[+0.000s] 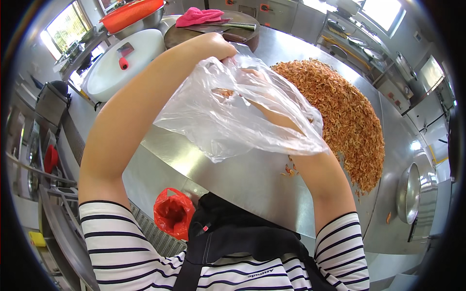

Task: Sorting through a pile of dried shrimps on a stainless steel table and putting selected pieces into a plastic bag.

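A clear plastic bag (218, 120) hangs over the stainless steel table (247, 182), with its folds spread between my forearms. At the top of the bag, my left hand (218, 45) grips the plastic with curled fingers. My right hand (255, 74) is behind or inside the plastic, seen blurred through it, and its fingers are partly hidden. A large heap of small dried shrimp (349, 123) lies on the table to the right of the bag. A few loose shrimp (289, 170) are near my right forearm.
At the back stands a round chopping board (174, 38) bearing a pink cloth (198, 16) and knives. A white round board (142, 43) with a red-handled scraper (123, 63) is at left. A metal bowl (408, 192) sits at right. A red plastic bag (174, 214) is open below the table's edge.
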The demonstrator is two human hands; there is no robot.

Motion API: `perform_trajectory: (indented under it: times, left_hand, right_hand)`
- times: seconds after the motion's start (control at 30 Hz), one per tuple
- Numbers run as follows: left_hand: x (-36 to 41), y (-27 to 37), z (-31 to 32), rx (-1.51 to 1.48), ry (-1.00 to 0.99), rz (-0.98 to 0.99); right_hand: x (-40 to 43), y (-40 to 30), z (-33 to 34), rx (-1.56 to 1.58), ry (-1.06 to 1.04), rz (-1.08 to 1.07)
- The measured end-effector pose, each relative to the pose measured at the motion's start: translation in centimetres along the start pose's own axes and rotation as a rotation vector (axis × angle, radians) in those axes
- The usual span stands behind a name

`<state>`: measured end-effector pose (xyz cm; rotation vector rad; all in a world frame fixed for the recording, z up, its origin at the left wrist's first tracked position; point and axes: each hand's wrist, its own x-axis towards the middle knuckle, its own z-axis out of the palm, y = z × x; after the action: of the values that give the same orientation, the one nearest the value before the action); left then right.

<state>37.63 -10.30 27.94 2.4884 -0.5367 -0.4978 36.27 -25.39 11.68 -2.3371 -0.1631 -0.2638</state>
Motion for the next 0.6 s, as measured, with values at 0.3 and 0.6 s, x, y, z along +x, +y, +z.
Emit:
perform_trajectory:
  times: [0.3,0.6]
  left_hand:
    - [2.9,-2.4,-1.9,0.045,0.113,-0.024]
    - [6.5,-13.1,-5.9,0.482,0.236,0.454]
  right_hand:
    - [-2.1,-2.8,-4.0,0.139,-0.077,-0.244]
    - [-10.4,-3.2,-10.4,0.410,-0.019,0.046]
